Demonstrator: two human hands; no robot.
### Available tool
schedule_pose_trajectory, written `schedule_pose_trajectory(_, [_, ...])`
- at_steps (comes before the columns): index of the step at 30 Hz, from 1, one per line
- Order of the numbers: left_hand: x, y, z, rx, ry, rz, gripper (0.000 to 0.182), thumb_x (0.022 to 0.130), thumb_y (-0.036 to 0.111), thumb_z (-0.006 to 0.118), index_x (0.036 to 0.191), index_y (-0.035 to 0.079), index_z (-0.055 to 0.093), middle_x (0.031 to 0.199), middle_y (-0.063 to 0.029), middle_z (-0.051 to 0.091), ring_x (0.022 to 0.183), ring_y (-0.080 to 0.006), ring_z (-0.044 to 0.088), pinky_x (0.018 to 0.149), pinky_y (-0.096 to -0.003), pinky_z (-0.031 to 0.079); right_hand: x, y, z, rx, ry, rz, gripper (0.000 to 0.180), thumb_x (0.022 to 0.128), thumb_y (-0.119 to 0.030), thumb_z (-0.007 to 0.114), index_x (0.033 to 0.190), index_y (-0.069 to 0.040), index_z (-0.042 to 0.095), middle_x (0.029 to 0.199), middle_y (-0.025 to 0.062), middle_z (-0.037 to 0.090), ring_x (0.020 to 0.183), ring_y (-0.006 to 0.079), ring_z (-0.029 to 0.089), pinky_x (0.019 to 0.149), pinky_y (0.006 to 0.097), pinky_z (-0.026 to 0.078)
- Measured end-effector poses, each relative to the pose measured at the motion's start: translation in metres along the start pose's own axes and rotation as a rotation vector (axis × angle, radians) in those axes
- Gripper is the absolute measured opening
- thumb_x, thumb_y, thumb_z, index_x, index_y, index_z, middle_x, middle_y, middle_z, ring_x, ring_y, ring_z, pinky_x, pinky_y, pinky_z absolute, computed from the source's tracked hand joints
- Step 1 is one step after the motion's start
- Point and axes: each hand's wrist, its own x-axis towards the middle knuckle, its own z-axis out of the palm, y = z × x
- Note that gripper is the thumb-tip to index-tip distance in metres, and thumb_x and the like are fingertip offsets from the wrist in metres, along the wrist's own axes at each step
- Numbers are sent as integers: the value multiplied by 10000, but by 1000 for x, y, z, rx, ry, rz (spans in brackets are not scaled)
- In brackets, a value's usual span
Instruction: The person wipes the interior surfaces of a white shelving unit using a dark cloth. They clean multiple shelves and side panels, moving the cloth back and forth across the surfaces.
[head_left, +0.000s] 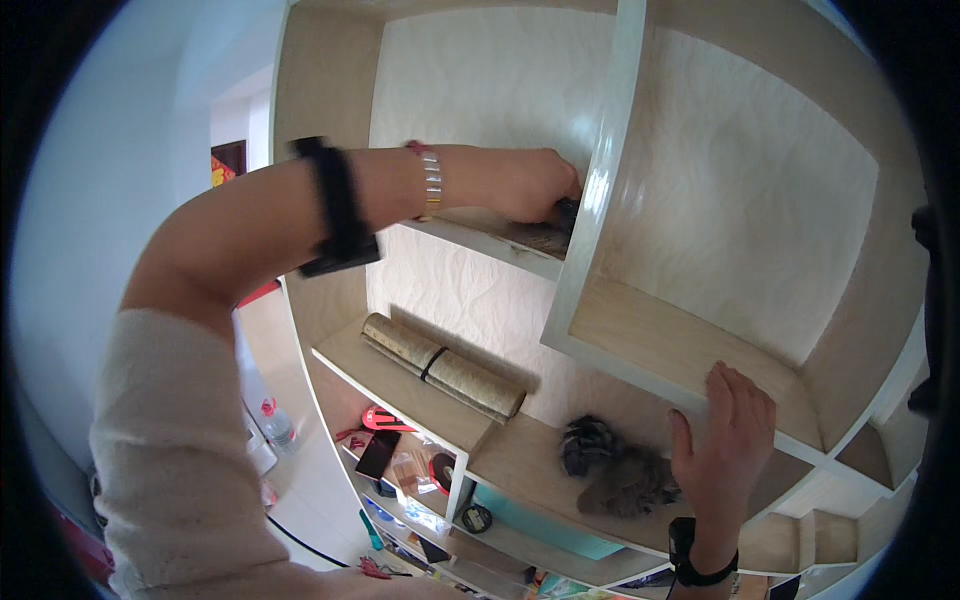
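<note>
My left hand (540, 184) reaches across into the upper middle compartment of a pale wooden shelf unit (595, 195). Its fingers are curled around a dark cloth (568, 214), partly hidden under them, low in the corner by the upright divider. A bracelet and a black strap are on that arm. On the right, my right hand (724, 446) has its fingers spread against the front edge of the neighbouring compartment's floor, holding nothing. Below and left of it, a dark checked fabric bundle (590, 446) and a grey-brown fuzzy bundle (630, 484) lie on a lower shelf.
A rolled mat (442, 367) with a black band lies on the ledge left of the bundles. Beneath are a turquoise box (540, 517), a black phone-like slab (379, 454) and a tape roll (442, 472). A plastic bottle (277, 427) stands on a white surface at left.
</note>
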Motion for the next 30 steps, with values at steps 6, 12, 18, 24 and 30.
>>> schedule_pose_trajectory(6, [10, -15, -4, -11, -138, -53, 378, 920, 157, 687, 1265, 2, 663, 1208, -209, 703, 1119, -347, 662, 987, -420, 497, 1, 4, 5, 66, -11, 0, 556, 707, -215, 779, 1192, -9, 601, 1231, 181, 651, 1138, 375, 615, 972, 509, 467])
schedule_pose_trajectory(12, [-49, 36, -41, -259, -212, -54, 325, 925, 74, 674, 1237, -15, 651, 1247, -162, 657, 1097, -296, 636, 982, -395, 484, 0, 5, 1, 17, -1, -13, 567, 718, -250, 774, 1195, 2, 599, 1218, 184, 653, 1121, 381, 617, 967, 513, 467])
schedule_pose_trajectory(18, [-18, 33, -21, -147, -174, -3, 345, 909, 77, 679, 1236, -28, 646, 1294, -188, 644, 1134, -329, 628, 993, -399, 482, 2, 0, 3, -23, 2, -3, 552, 754, -273, 768, 1194, 12, 597, 1210, 187, 653, 1114, 387, 616, 962, 527, 470])
schedule_pose_trajectory(24, [45, -33, 21, -32, 0, 55, 372, 909, 150, 668, 1258, 23, 667, 1274, -228, 666, 1159, -400, 632, 991, -449, 501, 2, -3, 4, -29, 27, -3, 554, 775, -283, 758, 1214, 6, 585, 1219, 187, 645, 1116, 387, 616, 959, 526, 473])
schedule_pose_trajectory(30, [50, -48, 20, -20, -164, 54, 426, 905, 146, 629, 1309, 11, 631, 1252, -211, 686, 1154, -353, 646, 1000, -454, 492, 0, -1, 11, 10, 47, -25, 559, 756, -246, 759, 1227, 0, 586, 1217, 177, 648, 1112, 381, 621, 954, 523, 477])
